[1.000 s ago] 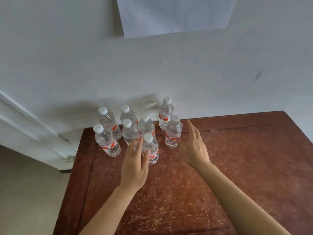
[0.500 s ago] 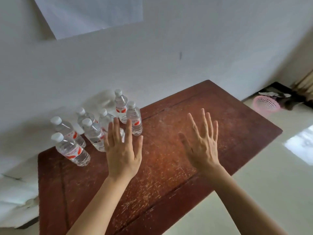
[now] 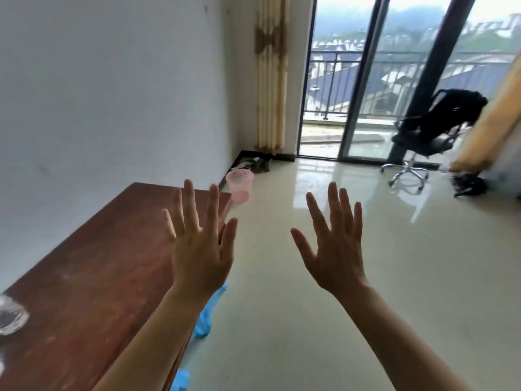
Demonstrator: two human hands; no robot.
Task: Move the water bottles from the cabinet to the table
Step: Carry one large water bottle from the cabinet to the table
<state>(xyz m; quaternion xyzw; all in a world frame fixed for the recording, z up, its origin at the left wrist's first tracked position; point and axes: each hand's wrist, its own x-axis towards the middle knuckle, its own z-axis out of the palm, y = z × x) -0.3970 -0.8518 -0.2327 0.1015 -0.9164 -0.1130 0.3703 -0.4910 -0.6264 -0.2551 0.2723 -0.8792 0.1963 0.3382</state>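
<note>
Left hand (image 3: 200, 261) hovering over the worktop (image 3: 93, 266) edge, right hand (image 3: 337, 256) hovering over the floor (image 3: 310, 320), all fingers spreading straight, grasping nothing

We see a pink basket (image 3: 239, 183) on the floor (image 3: 310, 320) by the wall (image 3: 112, 80). A black chair (image 3: 431, 131) stands near the glass door (image 3: 363, 80)

The tabletop (image 3: 98, 263) runs along the wall (image 3: 112, 94) on the left, from near to far. At its near left edge sits part of a water bottle (image 3: 11, 317), cut off by the frame. The left hand (image 3: 200, 258) hangs over the tabletop's right edge; the right hand (image 3: 338, 258) is to its right, over the floor (image 3: 282, 334). A basket (image 3: 239, 183) stands on the floor just beyond the tabletop's far end. Farther off, a curtain (image 3: 270, 74) hangs in the corner, with a glass door (image 3: 327, 94) to its right and an office chair (image 3: 428, 136) at far right.
</note>
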